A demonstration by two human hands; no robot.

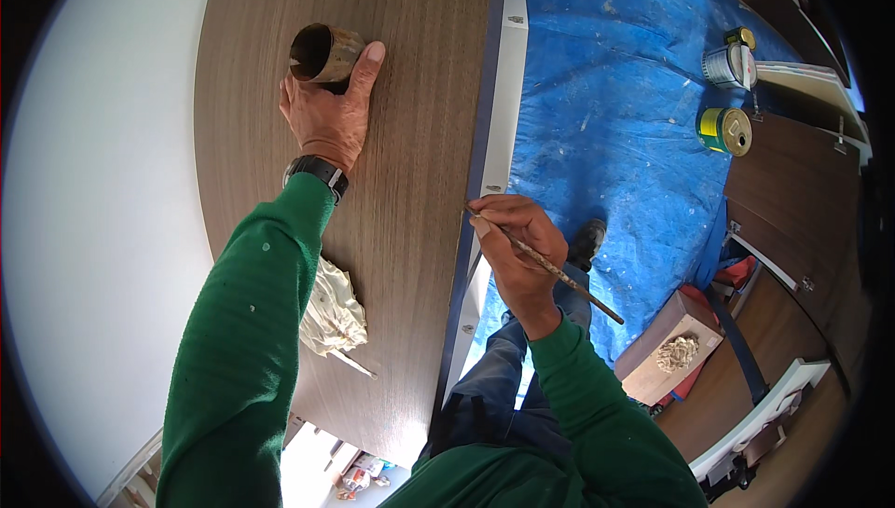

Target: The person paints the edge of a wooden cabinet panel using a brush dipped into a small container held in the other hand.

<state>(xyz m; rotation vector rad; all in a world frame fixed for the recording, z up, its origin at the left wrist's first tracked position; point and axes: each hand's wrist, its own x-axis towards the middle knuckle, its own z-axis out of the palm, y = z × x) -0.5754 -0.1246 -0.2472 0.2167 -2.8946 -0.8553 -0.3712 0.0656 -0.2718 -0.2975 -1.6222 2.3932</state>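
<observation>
My left hand (326, 121) is wrapped round a small, stained cylindrical pot (343, 53) that rests on the brown wood-grain panel (410, 70). The pot is tipped toward me in view, its inside dark, so I cannot make out its contents. My right hand (524, 242) pinches a thin paintbrush (578, 286) with a paint-spattered handle. Its tip end is at the dark edge (463, 238) of the panel, mostly hidden by my fingers. Beside my left forearm lies a crumpled cream cloth (336, 308), with a thin pale stick (354, 364) poking out from under it.
A blue tarp (615, 135) covers the floor, with paint spots on it. Several tins, including a green-and-yellow one (713, 130), stand at the right near brown cabinet doors (774, 191). A wooden box (662, 345) sits lower right. A white wall (103, 200) borders the left.
</observation>
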